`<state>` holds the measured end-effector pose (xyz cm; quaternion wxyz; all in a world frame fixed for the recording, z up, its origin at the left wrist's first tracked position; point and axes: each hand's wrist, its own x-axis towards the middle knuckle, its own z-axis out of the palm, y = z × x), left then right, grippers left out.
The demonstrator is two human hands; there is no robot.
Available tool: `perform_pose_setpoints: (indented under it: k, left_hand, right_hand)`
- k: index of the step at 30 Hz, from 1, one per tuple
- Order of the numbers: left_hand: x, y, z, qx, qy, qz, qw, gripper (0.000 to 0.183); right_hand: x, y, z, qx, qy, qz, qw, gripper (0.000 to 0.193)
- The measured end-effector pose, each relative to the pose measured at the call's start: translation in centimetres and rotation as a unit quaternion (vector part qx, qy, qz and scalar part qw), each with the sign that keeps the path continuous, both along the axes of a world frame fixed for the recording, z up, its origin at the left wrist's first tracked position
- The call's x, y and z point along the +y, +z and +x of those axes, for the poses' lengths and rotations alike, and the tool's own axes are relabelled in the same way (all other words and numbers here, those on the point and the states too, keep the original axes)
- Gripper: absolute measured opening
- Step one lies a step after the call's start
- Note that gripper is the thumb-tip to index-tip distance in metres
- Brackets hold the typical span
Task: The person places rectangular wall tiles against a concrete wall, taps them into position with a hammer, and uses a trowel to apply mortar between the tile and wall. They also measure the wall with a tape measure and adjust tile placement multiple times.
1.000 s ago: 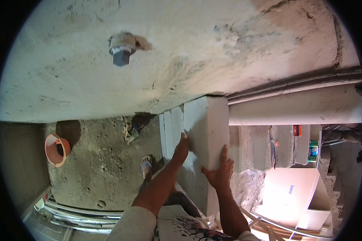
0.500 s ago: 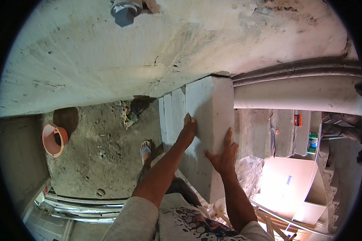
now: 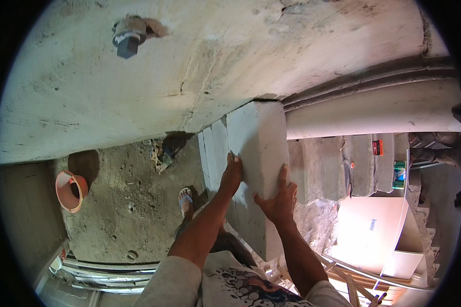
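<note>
Block [image 3: 244, 130] already sits atop stack [image 3: 218, 146], far end at lower edge of wall [image 3: 112, 102], right hand [image 3: 278, 202] spread wide over its top, left hand [image 3: 232, 176] at its left face, grip can't tell, full seating unclear.

Head view: the left grip [image 3: 231, 176], a bare hand, lies against the side of a pale block [image 3: 269, 140], while the right grip [image 3: 278, 204] spreads thumb and fingers over its adjoining face. A bolt [image 3: 128, 46] protrudes from the concrete wall [image 3: 153, 97]; an orange bucket [image 3: 64, 187] sits on the dirt floor [image 3: 107, 215], left.
</note>
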<state>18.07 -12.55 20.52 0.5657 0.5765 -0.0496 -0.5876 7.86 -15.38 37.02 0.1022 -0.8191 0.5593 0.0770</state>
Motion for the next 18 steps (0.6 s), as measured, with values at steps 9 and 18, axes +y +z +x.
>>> perform_pose_setpoints:
  k: [9,18]
  left_hand:
    - [0.1,0.0,-0.4,-0.041,0.034,0.031,0.998,0.075]
    - [-0.8,-3.1,-1.4,-0.168,-0.02,0.059,0.984,0.072]
  right_hand:
    - [0.4,-0.2,0.1,-0.007,-0.013,-0.006,1.0,0.114]
    - [0.3,-0.5,-0.2,-0.014,-0.014,-0.001,1.0,0.112]
